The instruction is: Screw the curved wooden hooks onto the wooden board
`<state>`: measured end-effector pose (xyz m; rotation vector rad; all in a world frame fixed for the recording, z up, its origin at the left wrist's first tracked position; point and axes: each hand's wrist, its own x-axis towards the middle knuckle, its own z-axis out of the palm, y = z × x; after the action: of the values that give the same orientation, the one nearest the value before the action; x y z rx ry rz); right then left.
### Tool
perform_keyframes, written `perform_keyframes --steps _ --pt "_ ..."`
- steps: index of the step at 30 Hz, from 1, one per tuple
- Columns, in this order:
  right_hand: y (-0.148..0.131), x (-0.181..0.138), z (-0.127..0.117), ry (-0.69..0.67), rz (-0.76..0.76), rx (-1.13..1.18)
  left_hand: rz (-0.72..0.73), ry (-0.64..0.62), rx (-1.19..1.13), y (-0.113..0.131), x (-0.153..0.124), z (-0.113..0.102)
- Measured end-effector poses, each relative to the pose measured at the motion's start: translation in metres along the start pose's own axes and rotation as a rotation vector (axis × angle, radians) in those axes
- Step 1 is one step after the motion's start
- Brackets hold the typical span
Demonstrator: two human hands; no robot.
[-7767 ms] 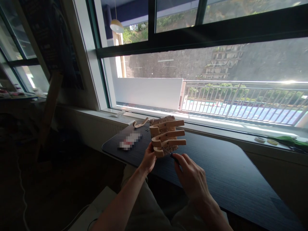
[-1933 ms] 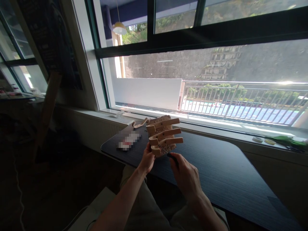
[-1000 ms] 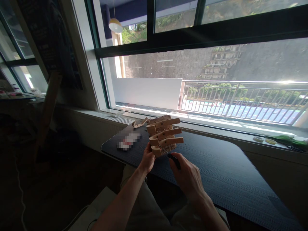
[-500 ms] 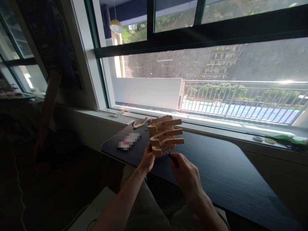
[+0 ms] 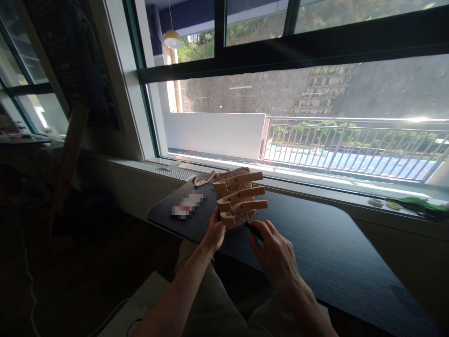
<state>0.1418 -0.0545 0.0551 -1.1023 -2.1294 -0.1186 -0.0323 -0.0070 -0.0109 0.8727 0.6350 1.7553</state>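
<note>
Shifted slightly left since the earliest frame, the hooked wooden piece (image 5: 242, 193) is gripped near mid-frame by the left hand (image 5: 214, 232), seemingly for steadiness, while a dark-handled tool (image 5: 253, 230) is held against its lower end by the right hand (image 5: 278, 251).

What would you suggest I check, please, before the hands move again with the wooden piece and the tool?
1. Left hand gripping the wooden piece: ok, it holds the lower left side.
2. Right hand gripping the dark-handled tool: ok.
3. Tool tip seated in the piece: cannot tell; the thin shaft points at its lower part, but the tip is too small to make out.
4. Loose hooked wooden part away from both hands: ok, it lies near the far edge of the table.
5. Pixelated item apart from the left hand: ok.
</note>
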Motion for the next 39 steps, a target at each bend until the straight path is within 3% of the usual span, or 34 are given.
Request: perform_keyframes --steps 6,12,23,28,39 --pt "0.002 -0.004 0.003 0.051 -0.053 0.023 -0.002 0.018 -0.001 -0.002 0.001 -0.001" --pt "0.001 -0.006 0.009 0.058 0.029 0.09 -0.014 0.032 -0.001 -0.001 0.002 0.0" --pt "0.005 -0.003 0.007 -0.065 0.042 0.049 -0.008 0.037 0.0 -0.002 0.002 0.0" --pt "0.005 -0.003 0.008 -0.056 0.024 0.056 -0.011 0.03 -0.013 -0.001 0.002 0.001" --pt "0.002 -0.006 0.014 -0.084 0.279 0.352 -0.006 0.035 0.009 0.0 0.001 0.003"
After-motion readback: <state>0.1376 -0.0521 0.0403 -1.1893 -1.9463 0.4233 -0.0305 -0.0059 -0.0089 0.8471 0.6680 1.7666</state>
